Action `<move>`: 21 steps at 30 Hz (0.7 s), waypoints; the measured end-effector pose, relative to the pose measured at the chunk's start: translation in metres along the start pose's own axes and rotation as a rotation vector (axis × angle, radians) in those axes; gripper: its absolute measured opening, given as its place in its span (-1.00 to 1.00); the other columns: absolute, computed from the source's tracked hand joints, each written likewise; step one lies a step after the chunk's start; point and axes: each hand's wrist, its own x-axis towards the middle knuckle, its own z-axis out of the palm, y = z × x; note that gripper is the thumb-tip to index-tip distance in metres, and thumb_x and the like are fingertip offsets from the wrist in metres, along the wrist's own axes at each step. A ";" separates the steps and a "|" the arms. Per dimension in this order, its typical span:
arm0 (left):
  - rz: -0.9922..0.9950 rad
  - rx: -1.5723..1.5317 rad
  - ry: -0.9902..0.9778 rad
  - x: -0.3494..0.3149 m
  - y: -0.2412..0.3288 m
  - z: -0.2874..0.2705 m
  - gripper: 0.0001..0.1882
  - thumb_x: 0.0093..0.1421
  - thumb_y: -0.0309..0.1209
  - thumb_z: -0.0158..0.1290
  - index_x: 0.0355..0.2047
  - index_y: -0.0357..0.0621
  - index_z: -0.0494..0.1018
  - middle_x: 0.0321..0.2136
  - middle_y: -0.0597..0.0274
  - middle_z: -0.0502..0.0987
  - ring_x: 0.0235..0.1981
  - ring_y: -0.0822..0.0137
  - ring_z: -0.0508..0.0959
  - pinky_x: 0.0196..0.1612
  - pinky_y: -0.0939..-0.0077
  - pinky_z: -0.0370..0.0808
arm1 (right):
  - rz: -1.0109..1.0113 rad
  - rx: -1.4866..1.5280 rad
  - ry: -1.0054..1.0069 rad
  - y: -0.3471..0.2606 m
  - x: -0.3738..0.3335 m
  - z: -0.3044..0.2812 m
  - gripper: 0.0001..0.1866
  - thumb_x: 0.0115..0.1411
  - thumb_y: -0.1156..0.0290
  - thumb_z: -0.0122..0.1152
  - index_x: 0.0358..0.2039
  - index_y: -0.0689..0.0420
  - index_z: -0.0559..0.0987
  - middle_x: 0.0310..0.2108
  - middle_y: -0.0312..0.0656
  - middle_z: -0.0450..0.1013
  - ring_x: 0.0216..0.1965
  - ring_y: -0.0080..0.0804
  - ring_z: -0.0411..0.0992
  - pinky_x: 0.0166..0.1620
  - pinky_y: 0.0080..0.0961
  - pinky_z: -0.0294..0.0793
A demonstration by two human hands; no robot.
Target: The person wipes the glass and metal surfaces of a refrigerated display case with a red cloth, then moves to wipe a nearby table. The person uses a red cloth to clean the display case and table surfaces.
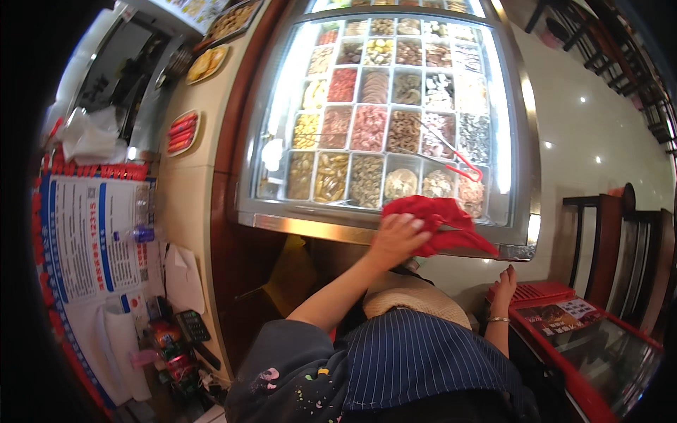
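Observation:
My left hand (pixel 398 238) presses on a red cloth (pixel 441 220), with its fingers over the cloth's left part. The cloth lies bunched across the near metal edge of a lit, glass-topped food case (pixel 310 227), and one corner of it trails right. My right hand (pixel 503 287) is lower, just below the case's near right corner, apart from the cloth. Its fingers point up, loosely apart, and nothing shows in them. Under the glass are several white compartments of sliced and chopped food. Tongs with a red handle (pixel 465 171) lie over the compartments behind the cloth.
Left of the case runs a beige counter (pixel 190 151) with a plate of red sausages (pixel 182 132), another plate (pixel 208 63) and a calculator (pixel 190 327). A red glass-lidded freezer (pixel 546 290) stands at my right. Dark benches (pixel 596 233) stand on the tiled floor beyond.

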 end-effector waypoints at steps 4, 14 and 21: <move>-0.377 0.179 0.069 -0.074 -0.072 -0.070 -0.53 -0.20 -0.49 0.10 -0.18 0.07 0.39 -0.21 0.20 0.40 -0.09 0.12 0.37 -0.04 0.16 0.29 | -0.130 -0.145 -0.010 -0.007 0.018 0.014 -0.67 0.18 0.45 -0.06 -0.03 0.23 0.40 -0.25 -0.32 0.41 -0.53 -0.63 0.14 -0.47 -0.66 0.19; -1.136 0.531 0.342 -0.203 -0.237 -0.146 -0.38 -0.18 -0.60 0.16 -0.03 -0.02 0.35 -0.04 0.01 0.37 0.04 -0.01 0.32 0.12 0.21 0.27 | -0.183 -0.228 -0.010 0.021 0.029 -0.014 -0.52 0.20 0.49 -0.05 0.13 0.37 0.24 0.15 0.06 0.22 0.14 -0.18 0.23 0.17 -0.40 0.16; -1.116 0.481 0.378 -0.198 -0.196 -0.113 -0.50 -0.09 -0.54 0.14 -0.05 -0.22 0.40 -0.05 -0.09 0.41 0.02 -0.04 0.35 0.08 0.14 0.27 | 0.101 0.015 0.080 0.053 0.019 -0.026 -0.50 0.13 0.49 -0.06 0.11 0.36 0.26 0.02 0.11 0.33 0.04 -0.15 0.31 0.12 -0.38 0.21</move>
